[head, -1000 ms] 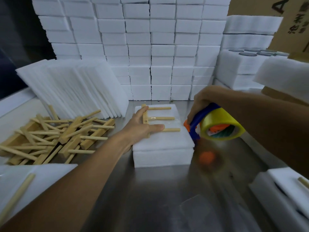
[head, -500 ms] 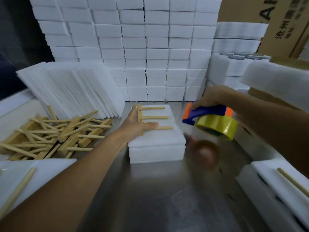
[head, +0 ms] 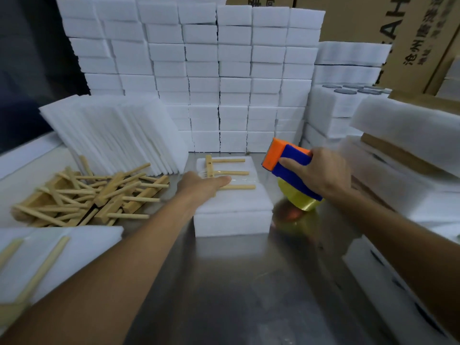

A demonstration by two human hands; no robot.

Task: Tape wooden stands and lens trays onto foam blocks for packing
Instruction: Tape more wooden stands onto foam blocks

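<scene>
One heap of loose wooden stands (head: 94,192) lies at nine o'clock; the left hand (head: 204,186), fingers flat and straight, presses a three-pegged wooden stand (head: 225,173) onto the foam block (head: 232,207) at centre, glossy tape apparently over it; at three o'clock the right hand (head: 317,170) grips the tape dispenser (head: 288,168), lifted beside the block; best keep the stand pinned and smooth the strip flat, I judge.

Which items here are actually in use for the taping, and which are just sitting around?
In use: left hand pressing the wooden stand on the foam block; right hand gripping the tape dispenser.

Lying about: pile of stands, foam sheets, stacked foam wall, cardboard boxes.
</scene>
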